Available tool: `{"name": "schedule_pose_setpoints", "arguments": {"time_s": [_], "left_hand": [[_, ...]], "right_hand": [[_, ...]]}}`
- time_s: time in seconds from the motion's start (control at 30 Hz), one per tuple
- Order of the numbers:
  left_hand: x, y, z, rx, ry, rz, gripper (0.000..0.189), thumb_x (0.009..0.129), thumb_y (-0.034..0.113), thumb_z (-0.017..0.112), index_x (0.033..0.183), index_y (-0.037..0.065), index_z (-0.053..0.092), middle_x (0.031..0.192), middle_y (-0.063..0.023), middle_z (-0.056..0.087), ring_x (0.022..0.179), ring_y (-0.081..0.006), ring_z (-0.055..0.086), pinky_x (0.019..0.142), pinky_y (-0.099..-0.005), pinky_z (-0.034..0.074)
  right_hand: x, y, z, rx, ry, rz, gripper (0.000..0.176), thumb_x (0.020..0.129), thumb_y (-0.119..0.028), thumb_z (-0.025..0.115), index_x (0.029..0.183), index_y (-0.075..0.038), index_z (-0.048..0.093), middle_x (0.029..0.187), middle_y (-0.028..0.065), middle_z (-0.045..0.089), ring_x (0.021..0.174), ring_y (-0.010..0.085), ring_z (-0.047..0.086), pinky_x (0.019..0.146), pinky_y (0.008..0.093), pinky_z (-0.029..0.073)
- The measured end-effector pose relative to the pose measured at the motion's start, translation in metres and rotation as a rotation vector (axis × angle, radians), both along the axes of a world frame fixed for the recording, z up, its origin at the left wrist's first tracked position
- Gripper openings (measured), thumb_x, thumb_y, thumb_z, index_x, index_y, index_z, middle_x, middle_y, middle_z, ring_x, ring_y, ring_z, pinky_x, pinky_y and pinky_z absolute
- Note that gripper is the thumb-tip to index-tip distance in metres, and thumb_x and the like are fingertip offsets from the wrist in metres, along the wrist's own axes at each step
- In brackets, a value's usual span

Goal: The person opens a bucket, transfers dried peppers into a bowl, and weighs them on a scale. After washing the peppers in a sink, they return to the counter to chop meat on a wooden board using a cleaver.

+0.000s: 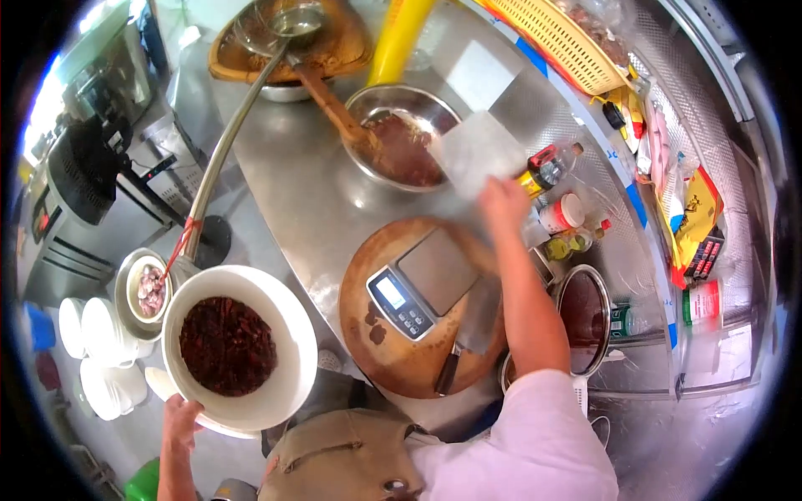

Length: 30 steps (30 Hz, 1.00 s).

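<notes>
My left hand (180, 420) grips the lower rim of a white bucket (302, 355), which holds dark red dried pieces (227, 346) that look like chillies. My right hand (504, 203) is stretched forward, closed on a whitish translucent square container (480, 154), blurred by motion. That container overlaps the right edge of a steel bowl (355, 107) with reddish-brown powder and a wooden scoop (334, 107) in it. Below my right forearm, a digital scale (405, 288) sits on a round wooden chopping board (368, 250). Beside the scale lies a cleaver (449, 371), partly covered by my arm.
Bottles (555, 167) and a red-and-white tub (564, 213) line the table's right side. A pot of dark red liquid (585, 313) stands nearer me. At the back are a wooden tray (230, 63) and a long-handled ladle (225, 142). A yellow basket (564, 42) stands far right.
</notes>
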State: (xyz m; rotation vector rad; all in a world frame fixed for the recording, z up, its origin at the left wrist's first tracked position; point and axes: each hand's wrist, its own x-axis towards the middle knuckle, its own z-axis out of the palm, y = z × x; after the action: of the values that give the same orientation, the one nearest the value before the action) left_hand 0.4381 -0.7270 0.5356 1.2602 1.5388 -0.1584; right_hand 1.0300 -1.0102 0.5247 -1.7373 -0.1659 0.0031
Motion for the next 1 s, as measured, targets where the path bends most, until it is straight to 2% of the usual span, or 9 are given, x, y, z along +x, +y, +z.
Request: {"name": "schedule_pose_setpoints", "arguments": {"time_s": [0.07,0.2,0.3,0.4,0.5,0.6,0.8,0.9,1.0], "left_hand": [[-0.002,0.0,-0.005,0.007,-0.012,0.009,0.04,0.068,0.009,0.053,0.106,-0.004,0.056,0.094,-0.0155,0.062,0.079,-0.0254,0.063,0.065,-0.0354,0.053],[0.011,0.001,0.002,0.028,0.006,-0.025,0.037,0.069,0.008,0.053,0.103,-0.004,0.057,0.089,-0.0137,0.062,0.072,-0.0225,0.063,0.059,-0.0308,0.052],[0.006,0.01,-0.009,-0.003,0.018,-0.068,0.034,0.069,0.009,0.052,0.101,-0.004,0.058,0.083,-0.0118,0.062,0.067,-0.0203,0.062,0.054,-0.0285,0.051],[0.007,0.011,-0.012,0.004,-0.034,-0.084,0.034,0.069,0.009,0.054,0.101,-0.003,0.057,0.084,-0.011,0.062,0.069,-0.0195,0.062,0.055,-0.0286,0.051],[0.003,0.011,-0.018,-0.003,-0.083,-0.054,0.036,0.069,0.009,0.054,0.102,-0.003,0.057,0.086,-0.0107,0.061,0.071,-0.0192,0.062,0.058,-0.029,0.052],[-0.009,0.014,-0.032,-0.019,-0.157,-0.026,0.037,0.068,0.01,0.055,0.103,-0.002,0.056,0.087,-0.0106,0.061,0.073,-0.0194,0.062,0.06,-0.0297,0.052],[-0.012,0.019,-0.032,0.002,-0.102,0.004,0.038,0.068,0.013,0.056,0.103,-0.001,0.057,0.086,-0.0097,0.061,0.073,-0.019,0.061,0.059,-0.0294,0.05],[-0.01,0.022,-0.03,-0.006,-0.093,-0.011,0.038,0.068,0.014,0.056,0.103,0.0,0.058,0.086,-0.0094,0.061,0.073,-0.0183,0.061,0.059,-0.0289,0.049],[-0.01,0.022,-0.028,-0.029,-0.121,0.003,0.038,0.068,0.014,0.056,0.103,-0.001,0.058,0.086,-0.0096,0.062,0.073,-0.0181,0.061,0.059,-0.0287,0.049]], "right_hand": [[-0.057,-0.026,-0.006,0.248,0.292,-0.064,0.013,0.075,-0.011,0.066,0.078,-0.004,0.056,0.065,0.0038,0.055,0.053,0.0144,0.055,0.051,0.0287,0.049],[-0.145,-0.069,-0.028,0.298,0.623,-0.11,0.007,0.079,-0.008,0.061,0.076,-0.004,0.056,0.066,0.0038,0.056,0.054,0.0151,0.055,0.053,0.0317,0.052],[-0.173,-0.079,-0.036,0.163,0.694,-0.094,0.008,0.08,-0.009,0.06,0.076,-0.002,0.057,0.066,0.0045,0.056,0.054,0.0152,0.055,0.05,0.0308,0.051],[-0.179,-0.08,-0.041,-0.122,0.637,-0.084,0.016,0.082,-0.012,0.057,0.073,0.0,0.056,0.065,0.0057,0.056,0.05,0.0145,0.054,0.044,0.03,0.048],[-0.182,-0.066,-0.015,-0.56,0.61,-0.005,0.024,0.084,-0.016,0.055,0.069,0.003,0.053,0.062,0.0076,0.056,0.045,0.0146,0.051,0.04,0.0297,0.043],[-0.174,-0.075,-0.04,-0.58,0.458,0.014,0.029,0.084,-0.018,0.053,0.065,0.003,0.051,0.057,0.0095,0.054,0.042,0.0159,0.048,0.039,0.0319,0.038],[-0.18,-0.06,-0.039,-0.632,0.4,-0.055,0.032,0.083,-0.016,0.052,0.059,0.004,0.047,0.052,0.0099,0.049,0.041,0.0178,0.046,0.04,0.0358,0.036],[-0.181,-0.058,-0.04,-0.654,0.326,-0.043,0.029,0.082,-0.015,0.051,0.061,0.005,0.051,0.051,0.013,0.05,0.04,0.022,0.048,0.041,0.0368,0.037],[-0.164,-0.081,-0.062,-0.799,0.239,0.066,0.033,0.082,-0.02,0.055,0.064,0.007,0.056,0.055,0.0192,0.055,0.046,0.0299,0.054,0.048,0.0408,0.043]]}}
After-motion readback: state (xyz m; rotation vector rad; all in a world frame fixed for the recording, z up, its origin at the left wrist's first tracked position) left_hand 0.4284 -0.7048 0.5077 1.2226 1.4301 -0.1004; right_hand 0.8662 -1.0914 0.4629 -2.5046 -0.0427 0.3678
